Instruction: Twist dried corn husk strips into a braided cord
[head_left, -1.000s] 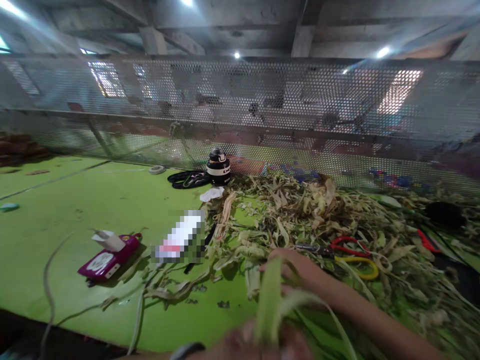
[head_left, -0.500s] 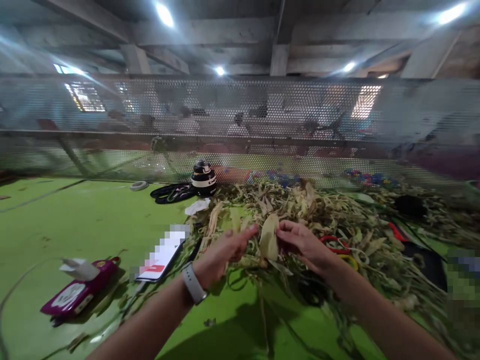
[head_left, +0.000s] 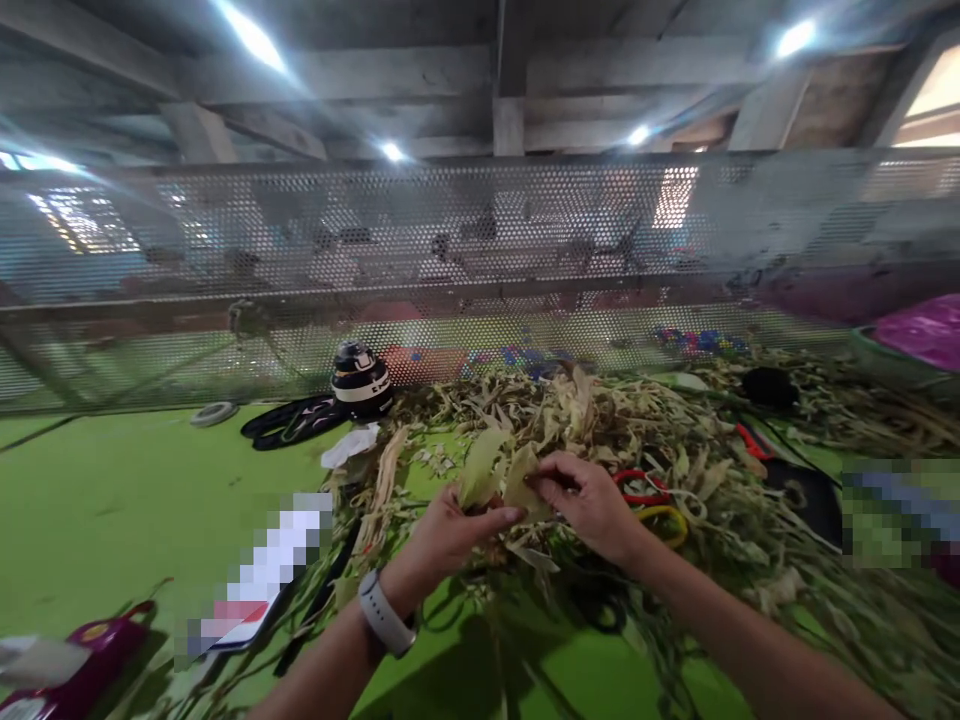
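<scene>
My left hand [head_left: 454, 530] has its fingers closed on a pale, curved corn husk [head_left: 482, 468] that stands up from the grip; the thumb points right. Close beside it, my right hand [head_left: 589, 500] pinches a second husk piece [head_left: 523, 480] between thumb and fingers. Both husks are nearly touching, and fingers partly hide their lower ends. Under and beyond the hands spreads a heap of dry husks [head_left: 622, 415]. Red-handled scissors [head_left: 637, 487] and a yellow ring-shaped handle [head_left: 667, 525] lie by my right wrist.
On the green table [head_left: 225, 480] are a black-and-white jar [head_left: 362, 382], a crumpled tissue [head_left: 351, 446], a phone-like slab [head_left: 274, 570] and a purple tissue pack [head_left: 97, 650]. A perforated metal screen [head_left: 450, 220] stands behind. At right are a black flat tool [head_left: 802, 500] and a pink bag [head_left: 922, 330].
My view has swung right, so the table things sit further left. My hands have come closer together, and the husk in my left hand now shows upright above the fingers.
</scene>
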